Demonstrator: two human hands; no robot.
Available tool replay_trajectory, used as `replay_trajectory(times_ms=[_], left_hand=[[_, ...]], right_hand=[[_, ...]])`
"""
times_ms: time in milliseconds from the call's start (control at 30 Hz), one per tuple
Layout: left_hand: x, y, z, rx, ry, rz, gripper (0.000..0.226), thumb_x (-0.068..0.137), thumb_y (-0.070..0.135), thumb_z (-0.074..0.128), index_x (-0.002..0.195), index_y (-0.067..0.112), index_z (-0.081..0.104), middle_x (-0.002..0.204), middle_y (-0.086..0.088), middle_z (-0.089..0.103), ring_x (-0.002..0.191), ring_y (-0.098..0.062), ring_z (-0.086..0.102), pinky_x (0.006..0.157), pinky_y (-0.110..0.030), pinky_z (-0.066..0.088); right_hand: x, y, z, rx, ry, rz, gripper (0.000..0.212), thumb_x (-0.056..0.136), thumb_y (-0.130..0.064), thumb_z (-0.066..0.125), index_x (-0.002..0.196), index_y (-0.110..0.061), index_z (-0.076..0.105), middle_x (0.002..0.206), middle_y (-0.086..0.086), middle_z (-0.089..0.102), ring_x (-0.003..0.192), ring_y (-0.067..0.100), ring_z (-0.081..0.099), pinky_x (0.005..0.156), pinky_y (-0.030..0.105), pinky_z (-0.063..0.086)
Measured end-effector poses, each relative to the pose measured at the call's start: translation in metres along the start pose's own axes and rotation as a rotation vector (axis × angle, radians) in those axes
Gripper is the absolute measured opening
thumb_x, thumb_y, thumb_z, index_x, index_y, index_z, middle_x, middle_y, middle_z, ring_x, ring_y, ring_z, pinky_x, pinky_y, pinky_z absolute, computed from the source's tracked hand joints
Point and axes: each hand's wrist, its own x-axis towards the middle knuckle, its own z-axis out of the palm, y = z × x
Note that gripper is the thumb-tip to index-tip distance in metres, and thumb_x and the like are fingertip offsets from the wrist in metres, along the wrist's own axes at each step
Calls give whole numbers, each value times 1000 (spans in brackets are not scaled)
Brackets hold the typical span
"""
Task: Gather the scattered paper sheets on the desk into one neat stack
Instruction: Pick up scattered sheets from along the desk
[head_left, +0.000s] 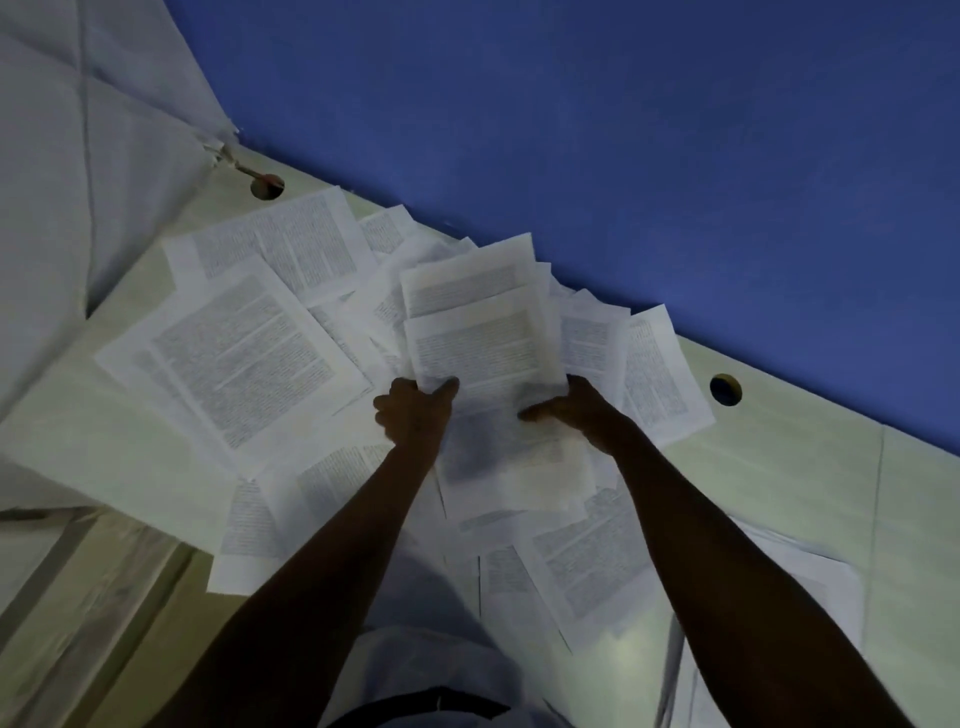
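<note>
A loose bundle of printed sheets (480, 322) is raised above the pale desk (104, 447), its pages fanned and uneven at the top. My left hand (413, 413) grips the bundle's lower left corner, thumb on the front page. My right hand (574, 410) grips its lower right corner. Many more printed sheets lie scattered flat: a large one (234, 358) to the left, one (296, 244) behind it, one (660, 379) to the right, several (582, 566) overlapping near the front edge between my forearms.
A blue wall (623, 156) runs along the desk's far edge. Two round cable holes sit in the desk, one at back left (267, 187), one at right (725, 389). White sheeting (78, 182) hangs at the left. One sheet (244, 540) overhangs the front edge.
</note>
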Motion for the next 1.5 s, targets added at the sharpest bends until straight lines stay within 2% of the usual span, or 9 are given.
replay_trajectory(times_ms=[300,433,533,667,833,933,1133,1333,1500], left_hand=[[-7,4,-23,-437,-415,90,39,77,-5,80,113,5,70,107,-7,73,90,-17,71,76,-26,60],[-5,-4,-22,-313,-205,71,17,80,12,81,97,13,76,98,-9,76,86,-23,72,80,-37,60],[-5,-3,-18,-87,140,-2,39,74,34,82,103,10,70,107,-13,67,105,-30,62,95,-39,51],[9,-3,-14,-312,33,-230,83,46,55,82,107,1,65,105,-18,69,99,-34,68,70,-32,53],[15,4,-3,-427,18,-243,30,68,23,84,80,2,67,84,-16,66,86,-36,66,66,-34,55],[14,12,3,-389,34,-260,30,64,32,79,75,9,65,91,-18,66,99,-39,62,84,-47,58],[29,21,17,-395,9,-299,107,27,62,75,113,0,63,107,-15,68,97,-34,67,88,-48,58],[22,28,0,-639,-32,-140,34,73,8,82,106,6,71,100,-7,73,97,-31,70,89,-45,59],[24,25,-10,-706,-346,76,43,80,-16,69,121,-3,66,113,-13,72,99,-29,71,88,-44,58]], right_hand=[[-21,19,8,236,109,-39,47,82,-3,82,123,-16,63,120,4,69,121,31,62,90,35,54],[-8,10,2,-4,269,-106,75,78,-29,89,141,-11,54,136,8,63,128,28,57,107,46,50],[17,-23,10,-172,306,-147,73,83,-40,84,142,-8,54,137,13,63,128,33,57,108,51,49],[60,-64,15,-558,327,-278,68,86,-43,80,138,-6,57,141,18,57,134,36,52,105,55,49],[130,-100,5,-924,128,-199,95,81,-57,79,157,-22,35,170,9,13,157,39,6,123,58,23],[149,-111,7,-888,86,-159,121,66,-63,87,159,-18,24,166,12,24,153,42,21,120,60,30],[135,-106,13,-645,26,-136,123,66,-48,93,158,-13,20,158,15,41,144,38,43,115,54,41],[90,-81,-2,-452,-6,-109,70,82,-29,86,141,-7,57,138,14,64,128,33,59,106,43,50],[45,-48,-16,-84,335,-76,52,86,-41,80,126,-13,66,127,9,69,117,27,64,100,45,54]])
